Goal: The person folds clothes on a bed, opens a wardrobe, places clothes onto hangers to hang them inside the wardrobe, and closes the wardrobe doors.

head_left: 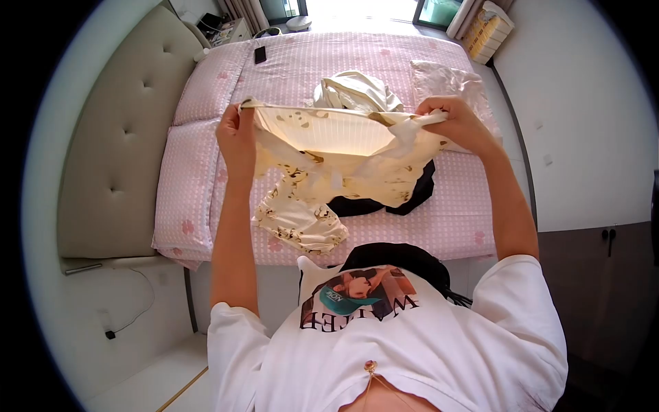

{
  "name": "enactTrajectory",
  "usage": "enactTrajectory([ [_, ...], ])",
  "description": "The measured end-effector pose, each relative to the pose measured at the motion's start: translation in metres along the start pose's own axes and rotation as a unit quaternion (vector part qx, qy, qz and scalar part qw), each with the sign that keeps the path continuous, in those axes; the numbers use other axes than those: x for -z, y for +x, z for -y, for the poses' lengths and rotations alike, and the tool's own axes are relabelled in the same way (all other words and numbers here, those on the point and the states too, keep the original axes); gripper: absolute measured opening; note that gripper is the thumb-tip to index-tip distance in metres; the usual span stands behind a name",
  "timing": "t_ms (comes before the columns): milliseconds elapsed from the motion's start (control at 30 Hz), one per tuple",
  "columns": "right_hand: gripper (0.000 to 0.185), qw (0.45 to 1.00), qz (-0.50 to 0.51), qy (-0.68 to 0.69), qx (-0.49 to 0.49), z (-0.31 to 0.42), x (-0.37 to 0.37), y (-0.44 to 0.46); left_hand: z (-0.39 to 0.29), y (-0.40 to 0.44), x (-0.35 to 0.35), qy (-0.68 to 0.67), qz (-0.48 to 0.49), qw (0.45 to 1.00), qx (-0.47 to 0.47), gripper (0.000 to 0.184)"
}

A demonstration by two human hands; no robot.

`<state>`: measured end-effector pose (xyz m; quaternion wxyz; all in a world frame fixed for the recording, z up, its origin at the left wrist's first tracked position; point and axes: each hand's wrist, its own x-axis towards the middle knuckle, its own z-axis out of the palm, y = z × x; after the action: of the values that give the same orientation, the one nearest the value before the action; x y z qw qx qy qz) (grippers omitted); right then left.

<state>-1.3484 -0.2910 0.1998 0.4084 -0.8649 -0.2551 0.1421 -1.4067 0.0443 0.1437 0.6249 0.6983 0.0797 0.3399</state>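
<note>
Left hand (237,136): left of centre, forearm upright, pinching one end!
Right hand (458,125): upper right, forearm slanting inward, clutching the other!
Cream garment (360,180): stretched between them, upper centre, above the bed (456,206)!

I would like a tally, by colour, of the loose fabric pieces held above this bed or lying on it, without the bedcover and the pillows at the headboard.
Cream, printed: 2 (held piece, between left hand and right hand; lying piece)
Off-white: 1 (crumpled bundle)
Black: 1 (partly covered cloth)
Pink: 1 (flat piece)
Total: 5 visible; folds may hide more.
</note>
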Motion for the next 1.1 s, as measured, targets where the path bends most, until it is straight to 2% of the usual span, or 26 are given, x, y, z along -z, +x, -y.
enactTrajectory([
  [33, 0.013, 1.0, -0.01, 0.001, 0.002, -0.002, 0.002, 0.001, -0.005, 0.007, 0.004, 0.002, 0.002, 1.0, -0.004, 0.02],
  [100, 0.01, 1.0, -0.023, 0.004, 0.006, -0.011, 0.006, 0.007, -0.014, 0.021, 0.014, 0.087, 0.029, 0.996, -0.022, 0.026],
  [167, 0.006, 0.993, -0.054, 0.05, 0.09, -0.021, 0.008, 0.013, -0.027, 0.031, 0.018, 0.085, 0.026, 0.996, -0.018, 0.032],
  [200, 0.008, 0.989, -0.048, 0.117, 0.078, -0.017, 0.007, 0.014, -0.033, 0.038, 0.022, 0.096, 0.067, 0.993, -0.019, 0.032],
  [233, 0.008, 0.989, -0.049, 0.118, 0.079, -0.02, 0.008, 0.018, -0.041, 0.043, 0.025, 0.107, 0.107, 0.988, -0.019, 0.032],
  [267, 0.009, 0.99, -0.057, 0.107, 0.071, -0.027, 0.01, 0.025, -0.05, 0.046, 0.028, 0.107, 0.107, 0.988, -0.02, 0.032],
  [333, 0.009, 0.991, -0.064, 0.096, 0.065, -0.031, 0.011, 0.03, -0.069, 0.051, 0.033, 0.25, 0.193, 0.948, 0.036, 0.027],
  [367, 0.009, 0.98, -0.138, 0.129, 0.062, -0.028, 0.01, 0.032, -0.074, 0.052, 0.041, 0.25, 0.19, 0.949, 0.036, 0.027],
  [400, 0.01, 0.962, -0.211, 0.16, 0.062, -0.024, 0.01, 0.035, -0.078, 0.053, 0.051, 0.273, 0.254, 0.928, 0.018, 0.026],
  [433, 0.01, 0.963, -0.209, 0.159, 0.066, -0.025, 0.01, 0.04, -0.081, 0.053, 0.06, 0.295, 0.315, 0.902, 0.001, 0.029],
  [467, 0.012, 0.968, -0.209, 0.099, 0.1, -0.031, 0.011, 0.045, -0.082, 0.051, 0.064, 0.318, 0.341, 0.885, 0.008, 0.029],
  [533, 0.015, 0.965, -0.193, 0.0, 0.177, -0.037, 0.013, 0.058, -0.081, 0.058, 0.075, 0.36, 0.355, 0.863, 0.008, 0.025],
  [567, 0.015, 0.965, -0.192, -0.001, 0.18, -0.039, 0.013, 0.059, -0.08, 0.061, 0.081, 0.396, 0.366, 0.842, 0.0, 0.022],
  [633, 0.016, 0.959, -0.236, 0.036, 0.153, -0.022, 0.015, 0.057, -0.076, 0.06, 0.091, 0.393, 0.348, 0.851, -0.023, 0.018],
  [700, 0.013, 0.967, -0.209, -0.009, 0.144, -0.017, 0.016, 0.058, -0.066, 0.057, 0.098, 0.392, 0.34, 0.854, -0.039, 0.014],
  [767, 0.01, 0.972, -0.183, -0.055, 0.135, -0.012, 0.015, 0.056, -0.052, 0.055, 0.102, 0.351, 0.232, 0.904, -0.077, 0.008],
  [833, 0.011, 0.956, -0.247, -0.024, 0.158, -0.007, 0.011, 0.051, -0.047, 0.048, 0.104, 0.366, 0.206, 0.905, -0.06, 0.009],
  [900, 0.015, 0.958, -0.224, -0.068, 0.165, -0.008, 0.013, 0.056, -0.044, 0.047, 0.106, 0.381, 0.186, 0.905, -0.034, 0.011],
  [967, 0.019, 0.977, -0.127, -0.147, 0.09, -0.016, 0.013, 0.07, -0.033, 0.052, 0.112, 0.414, 0.197, 0.889, 0.008, 0.016],
  [1000, 0.021, 0.969, -0.12, -0.193, 0.092, -0.027, 0.011, 0.083, -0.019, 0.055, 0.114, 0.415, 0.195, 0.889, 0.007, 0.016],
  [1067, 0.021, 0.965, -0.12, -0.217, 0.084, -0.046, 0.0, 0.113, 0.014, 0.058, 0.118, 0.415, 0.143, 0.894, -0.093, 0.018],
  [1100, 0.021, 0.961, -0.118, -0.241, 0.072, -0.053, -0.007, 0.125, 0.025, 0.063, 0.119, 0.417, 0.142, 0.893, -0.09, 0.018],
])
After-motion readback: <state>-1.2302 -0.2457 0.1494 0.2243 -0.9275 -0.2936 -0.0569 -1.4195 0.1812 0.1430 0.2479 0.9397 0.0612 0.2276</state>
